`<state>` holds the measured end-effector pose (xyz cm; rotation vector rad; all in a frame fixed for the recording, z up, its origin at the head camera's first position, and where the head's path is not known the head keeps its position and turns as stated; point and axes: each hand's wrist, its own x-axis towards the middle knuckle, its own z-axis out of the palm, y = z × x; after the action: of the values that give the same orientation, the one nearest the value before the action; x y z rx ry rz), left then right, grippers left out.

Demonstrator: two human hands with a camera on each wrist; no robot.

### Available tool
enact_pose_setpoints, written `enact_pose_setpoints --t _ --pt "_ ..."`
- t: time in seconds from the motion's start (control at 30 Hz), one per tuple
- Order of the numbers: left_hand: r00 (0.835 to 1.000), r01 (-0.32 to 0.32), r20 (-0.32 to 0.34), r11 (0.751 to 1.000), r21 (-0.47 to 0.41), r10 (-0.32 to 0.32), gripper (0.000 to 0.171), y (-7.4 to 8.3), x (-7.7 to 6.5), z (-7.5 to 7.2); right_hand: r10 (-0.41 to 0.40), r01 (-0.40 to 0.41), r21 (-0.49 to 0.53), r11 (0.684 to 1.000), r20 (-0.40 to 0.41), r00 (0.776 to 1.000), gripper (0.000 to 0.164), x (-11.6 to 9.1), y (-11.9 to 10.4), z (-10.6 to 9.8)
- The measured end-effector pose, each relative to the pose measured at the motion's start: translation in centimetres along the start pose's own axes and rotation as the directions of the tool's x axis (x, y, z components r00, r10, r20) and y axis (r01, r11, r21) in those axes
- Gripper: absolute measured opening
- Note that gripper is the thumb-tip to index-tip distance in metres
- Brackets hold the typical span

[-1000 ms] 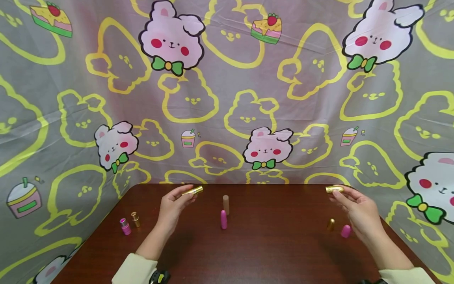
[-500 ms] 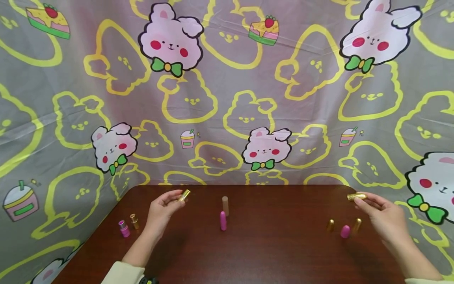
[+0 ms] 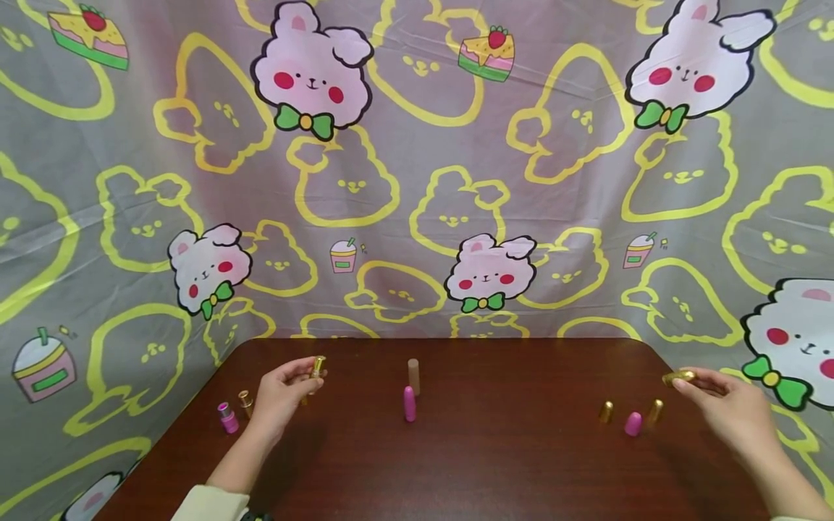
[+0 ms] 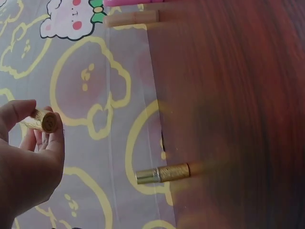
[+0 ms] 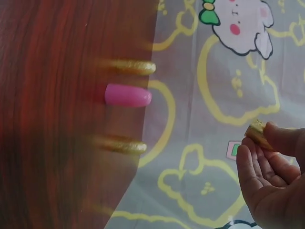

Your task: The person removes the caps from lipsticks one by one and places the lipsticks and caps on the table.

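Observation:
My left hand pinches an uncapped gold lipstick tube between thumb and fingers, raised above the table's left side. Its flat round end faces the left wrist camera. Below it an uncapped gold lipstick stands on the table. Farther left are a pink lipstick base and another gold one. At the right, my right hand holds a gold lipstick cap in its fingertips, in the air. Near it two gold caps and a pink cap stand upright.
A closed pink lipstick and a beige-brown tube stand upright mid-table. The dark wooden table ends at a patterned cloth hanging behind and along both sides.
Both hands have moved outward and lower, the left with the gold lipstick tube, the right with the gold cap. The left hand has tilted the tube upright. A standing gold cap has come into view.

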<state>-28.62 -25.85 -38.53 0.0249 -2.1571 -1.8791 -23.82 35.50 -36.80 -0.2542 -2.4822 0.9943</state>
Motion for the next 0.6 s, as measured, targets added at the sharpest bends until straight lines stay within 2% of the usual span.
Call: enact_pose_setpoints --t 0.2,0.4,0.5,0.6 --pt "0.999 0.022 -0.028 0.999 0.043 -0.021 0.039 -0.6 0.1 -1.1 -0.035 0.037 -0.11 0.993 0.019 0.999 0.049 0.3 0.6 -0.2" --pt "0.997 -0.001 -0.075 0.993 0.119 0.01 0.035 -1.1 0.2 -1.9 -0.074 0.086 -0.184 0.979 0.075 0.994 0.04 0.6 2.1 0.2" --pt "0.993 -0.021 -0.11 0.977 0.211 0.045 0.032 -1.3 0.1 -2.3 -0.063 0.088 -0.203 0.975 0.127 0.99 0.04 0.9 2.7 0.5" --pt "0.988 -0.031 -0.135 0.948 0.316 0.077 0.029 -1.5 -0.1 -2.6 -0.055 0.096 -0.221 0.971 0.181 0.982 0.039 1.0 3.2 0.8"
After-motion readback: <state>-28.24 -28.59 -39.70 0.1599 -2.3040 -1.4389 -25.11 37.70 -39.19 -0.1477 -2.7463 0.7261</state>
